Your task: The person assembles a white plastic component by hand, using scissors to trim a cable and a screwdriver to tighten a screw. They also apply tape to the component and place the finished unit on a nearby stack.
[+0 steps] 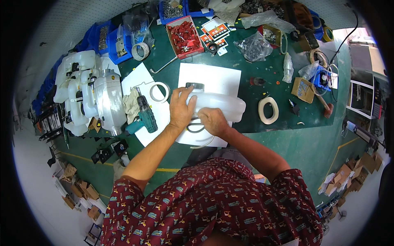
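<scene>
Lying in spread left grip (pixel 183 108), white tank (pixel 223 105) touches curled right grip (pixel 213 121), hold unclear.

"From your station, what's on the green counter (pixel 262 69)?"
"I see a white sheet (pixel 215 74) under the left hand (pixel 180 108) and right hand (pixel 213 121); left of them, a second sheet (pixel 141 76), then white containers (pixel 87 104)."
"And elsewhere?"
"On my feed, a cream tape roll (pixel 268 121) lies right of the right hand, a hammer (pixel 328 110) farther out. Ahead of the hands, I spot a red tray (pixel 192 54) and crumpled clear bag (pixel 253 47)."
</scene>
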`<state>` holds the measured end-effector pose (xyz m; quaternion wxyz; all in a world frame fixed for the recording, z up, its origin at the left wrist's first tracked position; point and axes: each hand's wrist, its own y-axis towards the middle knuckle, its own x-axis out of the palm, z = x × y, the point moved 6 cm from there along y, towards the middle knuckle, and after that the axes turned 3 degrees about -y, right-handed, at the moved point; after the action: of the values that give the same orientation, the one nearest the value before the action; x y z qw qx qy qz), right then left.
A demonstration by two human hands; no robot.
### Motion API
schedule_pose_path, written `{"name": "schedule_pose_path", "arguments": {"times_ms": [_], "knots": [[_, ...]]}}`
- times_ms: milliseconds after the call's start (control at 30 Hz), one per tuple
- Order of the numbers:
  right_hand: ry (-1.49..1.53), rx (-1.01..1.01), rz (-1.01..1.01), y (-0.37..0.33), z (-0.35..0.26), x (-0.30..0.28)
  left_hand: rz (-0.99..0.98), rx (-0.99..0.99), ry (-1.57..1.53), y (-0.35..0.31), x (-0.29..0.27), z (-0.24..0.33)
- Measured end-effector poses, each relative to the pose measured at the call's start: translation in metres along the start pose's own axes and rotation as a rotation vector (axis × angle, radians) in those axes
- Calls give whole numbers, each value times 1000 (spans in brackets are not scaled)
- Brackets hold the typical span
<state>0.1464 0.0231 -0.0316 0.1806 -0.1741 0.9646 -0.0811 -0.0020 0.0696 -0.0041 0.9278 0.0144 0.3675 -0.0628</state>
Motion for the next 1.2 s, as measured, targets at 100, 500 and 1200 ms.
{"name": "schedule_pose_path", "arguments": {"times_ms": [100, 500, 1200], "knots": [[25, -28, 18, -1, -2, 2, -4, -7, 12, -1, 0, 0], [-2, -9, 65, -3, 0, 9, 63, 85, -20, -4, -1, -6], [625, 508, -244, -88, 18, -71, 155, 10, 187, -23, -16, 5]]}}
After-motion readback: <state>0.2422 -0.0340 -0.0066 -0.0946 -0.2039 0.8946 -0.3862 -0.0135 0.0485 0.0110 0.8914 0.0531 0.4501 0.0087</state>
